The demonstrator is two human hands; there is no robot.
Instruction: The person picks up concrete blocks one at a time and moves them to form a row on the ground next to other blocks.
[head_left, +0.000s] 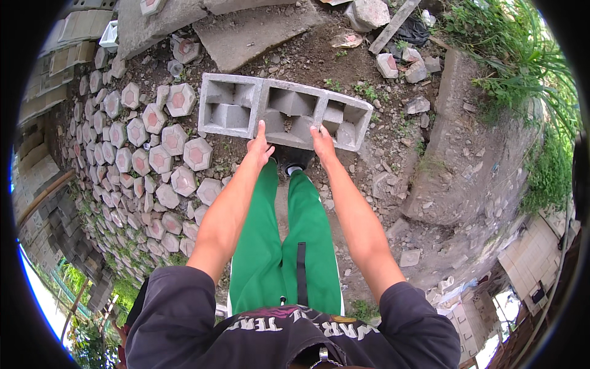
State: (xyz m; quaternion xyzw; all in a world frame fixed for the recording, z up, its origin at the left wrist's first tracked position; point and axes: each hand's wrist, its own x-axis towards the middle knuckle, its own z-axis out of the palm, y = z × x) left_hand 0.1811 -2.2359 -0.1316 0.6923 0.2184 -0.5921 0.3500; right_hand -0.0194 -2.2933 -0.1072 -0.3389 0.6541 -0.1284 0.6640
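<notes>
Grey hollow concrete block point(313, 114), long axis left–right, cavities upward, gripped at its near edge by left hand point(260, 149) and right hand point(322, 144), fingers closed on it.

Bare dirt ground point(393, 178), two hollow concrete blocks point(286, 111), hexagonal pavers point(153, 154), scattered rubble point(399, 64)

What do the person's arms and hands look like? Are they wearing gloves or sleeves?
No gloves: the left hand and right hand are bare, with no rings or watch showing. The forearms are bare too. Short, loose black sleeves of a T-shirt cover only the upper arms.
</notes>
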